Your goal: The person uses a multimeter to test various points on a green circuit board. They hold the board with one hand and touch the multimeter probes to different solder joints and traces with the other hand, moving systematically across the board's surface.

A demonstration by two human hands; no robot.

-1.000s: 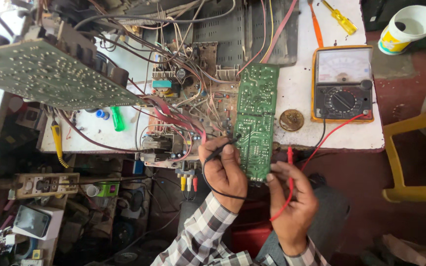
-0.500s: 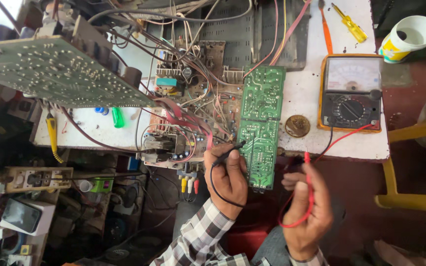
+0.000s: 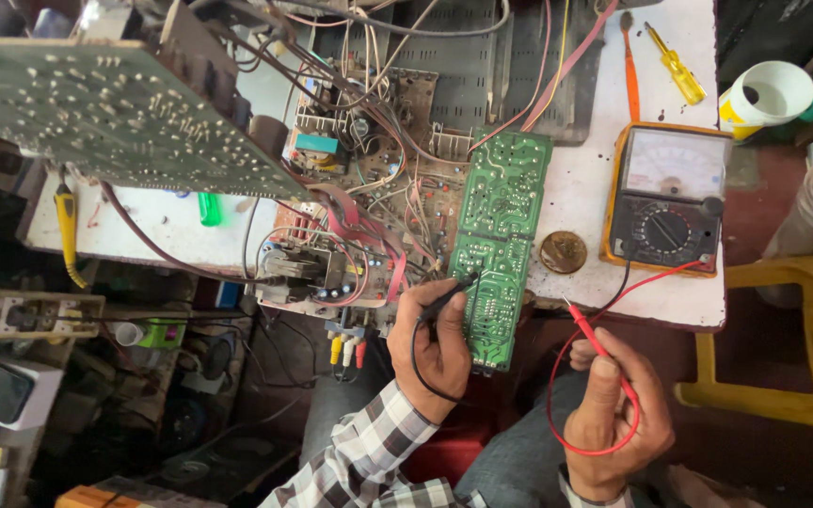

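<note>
My left hand (image 3: 435,343) has its grip closed around a slim black test probe (image 3: 449,299), whose tip rests on the lower left part of the long green printed circuit board (image 3: 496,245) that stands tilted over the near edge of the white work surface (image 3: 581,188). A thin black lead (image 3: 418,362) loops from the probe down across my palm. My right hand (image 3: 613,414) is held well off the board, below the surface edge, its grip pinched on a slim red test probe (image 3: 599,343) that points up and to the left, its tip in the air and touching nothing. The red lead (image 3: 566,414) curls in a loop round that hand and also runs up to the orange-cased analogue multimeter (image 3: 665,198) lying on the surface to the right of the green board. Between the board and the meter lies a round brown coin-like disc (image 3: 564,252). Left of the green board sits a brown chassis board crowded with components and tangled red and grey wires (image 3: 359,216), and above it to the left a large grey-green circuit board (image 3: 115,113) is propped at an angle, solder side up. At the far edge of the surface lie a yellow-handled screwdriver (image 3: 675,64) and an orange-handled tool (image 3: 629,61). A yellow plastic stool (image 3: 783,348) stands to my right.
</note>
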